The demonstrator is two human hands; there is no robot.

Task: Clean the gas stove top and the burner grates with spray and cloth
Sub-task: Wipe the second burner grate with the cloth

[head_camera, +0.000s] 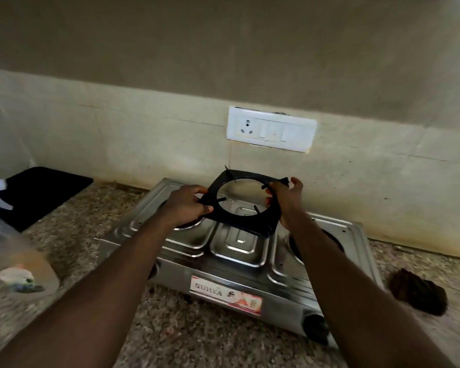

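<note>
Left hand (189,205) and right hand (287,200) both grip the burner grate (247,224) by opposite edges, tilted above the stove (239,251); reads as the grate-off step; next: park it on the counter (197,341), grab what's probably the spray bottle (16,251), pretty blurry.

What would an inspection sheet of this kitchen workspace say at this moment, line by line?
Surface: speckled granite countertop, carrying the stainless steel two-burner gas stove.
Job's things: black square metal burner grate lifted above the stove's middle; translucent plastic spray bottle, blurred, on the counter at left; crumpled dark brown cloth on the counter right of the stove.
Clutter: flat black mat at far left, against the wall.
Grippers: left hand grips the grate's left side; right hand holds its right side, fingers curled on the edge.
Cables: nothing seen.
Surroundings: beige tiled wall with a white switch-and-socket plate behind the stove.
</note>
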